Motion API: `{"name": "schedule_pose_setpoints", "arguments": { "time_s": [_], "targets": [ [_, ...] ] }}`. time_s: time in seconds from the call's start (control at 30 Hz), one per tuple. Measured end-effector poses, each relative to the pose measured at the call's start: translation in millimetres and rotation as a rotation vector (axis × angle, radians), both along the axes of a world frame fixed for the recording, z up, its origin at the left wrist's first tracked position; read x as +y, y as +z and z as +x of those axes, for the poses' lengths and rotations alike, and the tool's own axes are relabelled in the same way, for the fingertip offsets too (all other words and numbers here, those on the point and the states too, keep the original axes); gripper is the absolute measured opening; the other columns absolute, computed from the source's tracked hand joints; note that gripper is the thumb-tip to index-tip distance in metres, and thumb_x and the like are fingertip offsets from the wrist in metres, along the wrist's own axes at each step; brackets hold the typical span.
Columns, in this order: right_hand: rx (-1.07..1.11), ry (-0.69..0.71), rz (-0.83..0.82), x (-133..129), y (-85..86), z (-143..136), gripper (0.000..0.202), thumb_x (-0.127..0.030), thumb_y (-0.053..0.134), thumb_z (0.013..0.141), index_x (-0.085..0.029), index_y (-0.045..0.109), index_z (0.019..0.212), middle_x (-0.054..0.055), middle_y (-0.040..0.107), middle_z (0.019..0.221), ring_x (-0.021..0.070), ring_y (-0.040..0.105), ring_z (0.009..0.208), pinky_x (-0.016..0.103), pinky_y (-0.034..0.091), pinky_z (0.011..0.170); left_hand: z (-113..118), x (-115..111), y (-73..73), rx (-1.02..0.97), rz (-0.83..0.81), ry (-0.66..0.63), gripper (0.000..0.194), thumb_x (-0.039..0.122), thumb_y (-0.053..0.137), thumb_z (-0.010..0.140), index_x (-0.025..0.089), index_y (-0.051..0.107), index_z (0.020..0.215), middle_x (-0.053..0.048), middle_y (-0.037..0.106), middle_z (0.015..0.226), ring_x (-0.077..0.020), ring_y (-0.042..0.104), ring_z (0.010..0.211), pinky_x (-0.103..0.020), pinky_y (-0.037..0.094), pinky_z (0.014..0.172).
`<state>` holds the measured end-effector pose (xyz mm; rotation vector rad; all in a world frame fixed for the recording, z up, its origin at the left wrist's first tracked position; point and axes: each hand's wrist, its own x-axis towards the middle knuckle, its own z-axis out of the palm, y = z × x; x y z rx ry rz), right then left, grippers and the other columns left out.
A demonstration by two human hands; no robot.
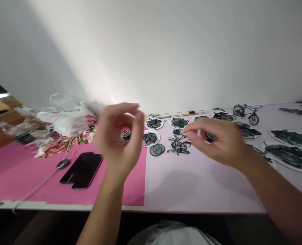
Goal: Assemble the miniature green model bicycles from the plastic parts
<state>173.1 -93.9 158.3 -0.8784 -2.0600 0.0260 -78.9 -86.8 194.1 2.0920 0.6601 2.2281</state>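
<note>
My left hand [120, 132], blurred by motion, is raised above the pink sheet, its fingers curled round to the thumb tip in a loop. My right hand [214, 139] is raised on the other side, thumb and fingertips pinched together. Whatever either pinch holds, if anything, is too small or blurred to name. Between the hands lie dark green toy bicycle parts [179, 146] and a pair of spoked wheels [157, 149]. Behind them, white plates hold more parts: a plate of wheels [158, 139], a plate of black pieces [147, 123] and a plate of green pieces [170, 124].
An assembled model bicycle [246, 112] stands at back right, near large plates of dark parts [266, 147]. Two black phones [86, 172] lie on the pink sheet [125, 190] beside a cable with a dark oval piece [63, 164]. Plastic bags [66, 119] and wrapped sweets [56, 144] sit at left.
</note>
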Motion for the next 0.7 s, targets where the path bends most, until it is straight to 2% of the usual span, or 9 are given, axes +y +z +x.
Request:
{"name": "schedule_pose_setpoints", "arguments": {
  "time_s": [0.07,0.13,0.23,0.3,0.4,0.47,0.6,0.7],
  "targets": [
    [-0.144,0.03,-0.172,24,-17.0,-6,0.018,-0.041,0.066,0.097,-0.026,0.077,0.095,0.004,0.074,0.092,0.0205,0.068,0.079,0.031,0.054,0.069,9,26,-10.5,0.178,-0.173,-0.025,0.008,0.023,0.067,0.096,0.022,0.069,0.104,0.0,0.069,0.089,-0.0105,0.062,0.064,-0.023,0.051,0.056],
    [-0.281,0.017,-0.3,50,-43.2,-11,0.016,-0.041,0.076,0.089,-0.025,0.077,0.09,0.005,0.074,0.095,0.0222,0.068,0.081,0.032,0.053,0.07,17,59,-28.8,0.392,-0.348,-0.032,0.011,0.024,0.062,0.097,0.021,0.069,0.104,-0.003,0.072,0.095,-0.0128,0.066,0.072,-0.025,0.055,0.066],
    [-0.386,-0.021,-0.39,75,-81.7,-12,0.015,-0.037,0.083,0.08,-0.026,0.076,0.086,0.006,0.072,0.089,0.0256,0.067,0.088,0.031,0.049,0.066,27,106,-63.5,0.717,-0.534,-0.063,0.016,0.022,0.059,0.096,0.019,0.071,0.107,-0.006,0.074,0.103,-0.0183,0.068,0.084,-0.031,0.057,0.08],
    [-0.406,-0.039,-0.386,81,-97.8,-11,0.016,-0.036,0.083,0.079,-0.025,0.075,0.087,0.007,0.072,0.085,0.0283,0.065,0.093,0.031,0.048,0.066,34,128,-84.9,0.813,-0.625,-0.051,0.018,0.019,0.059,0.094,0.018,0.071,0.107,-0.009,0.073,0.106,-0.0209,0.068,0.085,-0.035,0.057,0.084],
    [-0.39,-0.054,-0.352,82,-107.5,-9,0.005,-0.03,0.076,0.087,-0.025,0.075,0.087,0.007,0.073,0.091,0.0289,0.063,0.099,0.034,0.049,0.074,44,145,-108.8,0.929,-0.646,-0.069,0.024,0.013,0.058,0.091,0.017,0.072,0.11,-0.012,0.072,0.112,-0.0239,0.068,0.094,-0.037,0.055,0.091],
    [-0.383,-0.042,-0.343,81,-109.9,-9,0.005,-0.027,0.071,0.092,-0.024,0.075,0.088,0.007,0.073,0.093,0.0287,0.062,0.102,0.036,0.05,0.078,51,151,-119.9,1.027,-0.626,-0.018,0.028,0.009,0.058,0.089,0.018,0.073,0.112,-0.012,0.071,0.113,-0.026,0.067,0.102,-0.036,0.053,0.094],
    [-0.359,-0.036,-0.345,79,-113.6,-11,0.007,-0.023,0.068,0.093,-0.023,0.073,0.088,0.007,0.072,0.093,0.0275,0.061,0.104,0.036,0.051,0.081,62,159,-135.9,1.182,-0.621,0.068,0.031,0.01,0.06,0.088,0.017,0.074,0.115,-0.014,0.072,0.111,-0.0284,0.066,0.107,-0.035,0.052,0.094],
    [-0.286,-0.066,-0.37,77,-114.5,-10,0.006,-0.023,0.067,0.092,-0.023,0.072,0.088,0.007,0.07,0.096,0.0251,0.064,0.099,0.034,0.051,0.078,67,164,-143.7,1.181,-0.612,0.081,0.027,0.011,0.06,0.089,0.016,0.076,0.11,-0.015,0.073,0.107,-0.029,0.066,0.104,-0.036,0.051,0.093]
  ]
}}
